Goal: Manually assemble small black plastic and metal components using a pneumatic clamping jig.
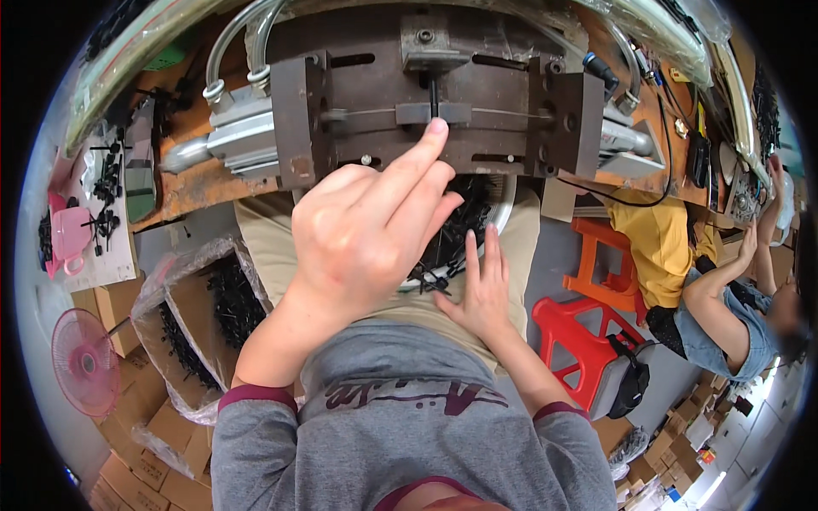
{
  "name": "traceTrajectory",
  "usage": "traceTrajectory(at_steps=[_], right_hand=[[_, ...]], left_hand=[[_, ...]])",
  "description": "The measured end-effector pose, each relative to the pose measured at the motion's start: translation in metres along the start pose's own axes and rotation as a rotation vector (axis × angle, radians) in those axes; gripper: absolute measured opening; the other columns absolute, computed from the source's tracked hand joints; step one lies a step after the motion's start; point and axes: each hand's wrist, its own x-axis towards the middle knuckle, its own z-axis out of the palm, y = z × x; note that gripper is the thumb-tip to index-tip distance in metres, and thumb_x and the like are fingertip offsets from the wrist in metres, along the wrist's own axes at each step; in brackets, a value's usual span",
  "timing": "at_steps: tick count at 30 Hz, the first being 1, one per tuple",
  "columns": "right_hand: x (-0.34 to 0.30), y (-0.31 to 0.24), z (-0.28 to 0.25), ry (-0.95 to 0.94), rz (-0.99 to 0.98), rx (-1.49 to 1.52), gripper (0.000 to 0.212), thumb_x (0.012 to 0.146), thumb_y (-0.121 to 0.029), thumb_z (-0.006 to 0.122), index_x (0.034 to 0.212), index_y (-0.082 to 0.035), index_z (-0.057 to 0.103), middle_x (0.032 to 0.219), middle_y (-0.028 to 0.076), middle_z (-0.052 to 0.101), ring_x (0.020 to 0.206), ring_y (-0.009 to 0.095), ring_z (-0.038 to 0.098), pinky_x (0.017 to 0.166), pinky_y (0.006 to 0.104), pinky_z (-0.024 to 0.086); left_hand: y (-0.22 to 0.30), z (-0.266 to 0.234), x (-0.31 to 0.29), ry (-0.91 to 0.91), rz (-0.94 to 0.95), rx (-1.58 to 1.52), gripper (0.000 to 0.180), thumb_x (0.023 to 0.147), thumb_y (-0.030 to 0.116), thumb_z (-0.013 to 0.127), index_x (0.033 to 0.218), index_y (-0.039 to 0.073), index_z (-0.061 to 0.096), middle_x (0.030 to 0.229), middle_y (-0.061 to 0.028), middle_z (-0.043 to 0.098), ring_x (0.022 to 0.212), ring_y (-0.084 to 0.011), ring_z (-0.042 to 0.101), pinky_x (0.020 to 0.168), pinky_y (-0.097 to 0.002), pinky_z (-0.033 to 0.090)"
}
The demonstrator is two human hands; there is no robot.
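Note:
My left hand (362, 226) reaches up over the dark metal fixture (366, 128) on the bench edge. One outstretched fingertip touches the lower end of a thin black rod-shaped part (434, 95), which stands in line below a small metal block (430, 58). The other fingers are partly bent, and what lies under that hand is hidden. On my lap is a round basin (504, 213) of black plastic parts (447, 243), partly covered by the left hand. My right hand (484, 294) is open beside its near rim, fingers spread, close to a few black pieces.
Air cylinders (243, 140) with clear hoses flank the fixture. A lined carton (200, 311) of black parts and a pink fan (87, 362) stand at left. Red stools (579, 341) are at right, where another person's arm (720, 294) reaches toward the bench.

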Motion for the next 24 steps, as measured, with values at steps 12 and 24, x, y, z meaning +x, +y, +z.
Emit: traceTrajectory(at_steps=[12,24], right_hand=[[0.063,0.013,0.028,0.045,-0.142,0.02,0.123,0.059,-0.032,0.09,0.156,-0.005,0.018,0.157,0.033,0.01,0.143,0.055,0.018,0.112,0.0587,0.028],[0.085,0.014,0.046,0.175,-0.174,0.006,0.123,0.059,-0.041,0.089,0.155,-0.005,0.021,0.15,0.034,0.024,0.133,0.053,0.031,0.106,0.0589,0.03]], left_hand=[[-0.048,0.033,-0.162,-0.157,-0.174,-0.182,0.031,0.067,0.02,0.085,0.091,0.005,0.071,0.12,-0.0106,0.067,0.085,-0.0224,0.062,0.072,-0.0332,0.05],[-0.201,0.121,-0.204,-0.085,-0.639,-0.002,0.037,0.088,0.012,0.056,0.123,0.002,0.059,0.124,-0.0233,0.061,0.119,-0.0432,0.052,0.103,-0.0492,0.04]])
